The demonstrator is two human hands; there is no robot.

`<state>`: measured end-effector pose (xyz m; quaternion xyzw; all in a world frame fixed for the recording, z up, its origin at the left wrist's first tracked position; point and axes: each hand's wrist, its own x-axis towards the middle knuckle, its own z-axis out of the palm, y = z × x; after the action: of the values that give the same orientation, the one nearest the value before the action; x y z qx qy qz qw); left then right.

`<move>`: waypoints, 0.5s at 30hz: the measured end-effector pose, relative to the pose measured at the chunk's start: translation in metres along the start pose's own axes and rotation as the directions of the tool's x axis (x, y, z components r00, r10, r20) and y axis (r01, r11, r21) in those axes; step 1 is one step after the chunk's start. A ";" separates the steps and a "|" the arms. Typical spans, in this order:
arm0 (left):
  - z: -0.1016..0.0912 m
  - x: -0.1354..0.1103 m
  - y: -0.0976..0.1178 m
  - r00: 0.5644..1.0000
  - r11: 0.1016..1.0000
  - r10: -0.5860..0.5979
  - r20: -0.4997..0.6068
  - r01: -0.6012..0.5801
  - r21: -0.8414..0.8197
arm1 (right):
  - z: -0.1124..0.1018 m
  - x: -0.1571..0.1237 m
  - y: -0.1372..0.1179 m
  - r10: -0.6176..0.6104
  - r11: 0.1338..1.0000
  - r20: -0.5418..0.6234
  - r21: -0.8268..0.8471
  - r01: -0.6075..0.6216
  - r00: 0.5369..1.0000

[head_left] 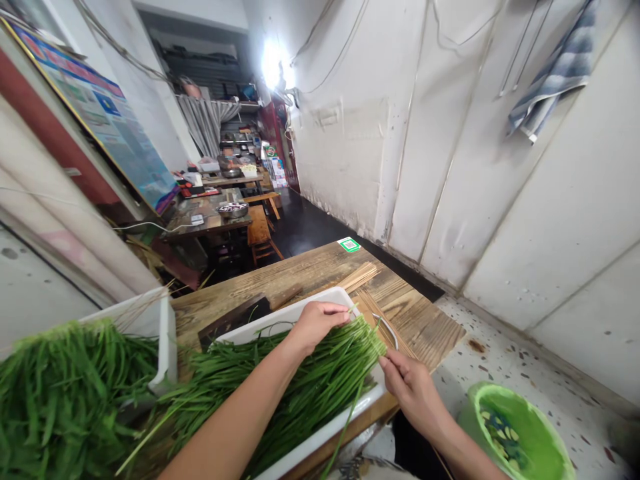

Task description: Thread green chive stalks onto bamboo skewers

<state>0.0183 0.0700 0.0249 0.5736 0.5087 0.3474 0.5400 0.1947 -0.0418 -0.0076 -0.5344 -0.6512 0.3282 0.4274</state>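
A thick pile of green chives [320, 373] lies in a white plastic tray [295, 460], their pale cut ends pointing right. Above the far side of those ends, my left hand [317, 325] is closed in a pinch on a chive stalk. My right hand [411, 381] is closed at the near right of the bundle, thumb and forefinger pinching at the stalk ends; what lies deeper in its fingers is hidden. One long chive droops over the tray's near rim.
Bamboo skewers [364, 277] and a cleaver [240, 319] lie behind the tray on the wooden table [425, 320]. At left, a second white tub [167, 340] holds more chives. A green bucket [545, 427] stands on the floor at right. Farther back are a bench and tables.
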 end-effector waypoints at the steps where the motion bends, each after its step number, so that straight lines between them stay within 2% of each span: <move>1: 0.000 0.000 0.000 1.000 1.000 -0.004 0.008 0.004 -0.011 | 0.000 0.000 0.001 0.001 1.000 0.000 0.003 -0.001 1.000; 10: -0.002 -0.001 0.001 0.999 1.000 -0.024 0.049 0.024 0.003 | 0.002 0.000 0.001 -0.026 1.000 -0.036 0.009 0.026 0.999; 15: -0.003 -0.001 0.000 0.999 1.000 -0.027 0.032 0.027 0.016 | 0.003 0.000 0.003 -0.005 1.000 -0.020 0.018 0.006 1.000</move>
<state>0.0157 0.0702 0.0257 0.5765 0.5103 0.3267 0.5481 0.1932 -0.0414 -0.0120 -0.5320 -0.6454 0.3275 0.4394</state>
